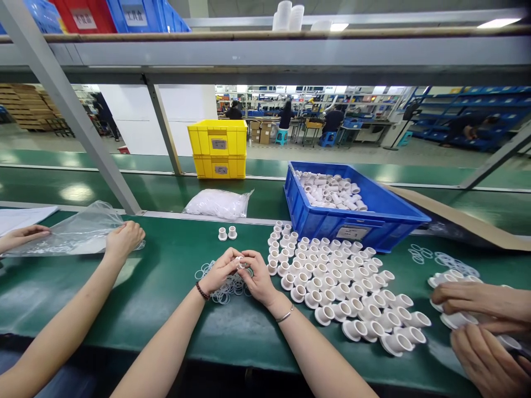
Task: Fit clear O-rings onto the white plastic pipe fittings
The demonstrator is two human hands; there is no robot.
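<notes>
In the middle of the head view, my left hand (pixel 222 271) and my right hand (pixel 256 275) meet at the fingertips. Both are closed on a small white round part (pixel 239 263), mostly covered by the fingers. Whether it is a ring alone or the end of a bushing cannot be made out. Beneath my hands lies a loose pile of translucent sealing rings (pixel 226 292). Just beyond them stand two white flanged bushings (pixel 227 233). Many similar white bushings (pixel 338 276) stand in rows to the right of my right hand.
A blue bin (pixel 392 218) full of white bushings stands behind the rows. A filled plastic bag (pixel 218 204) and yellow crates (pixel 218 141) are farther back. At left, a co-worker's hands hold a clear bag (pixel 89 224); at right, another co-worker's hands (pixel 485 326) are over bushings.
</notes>
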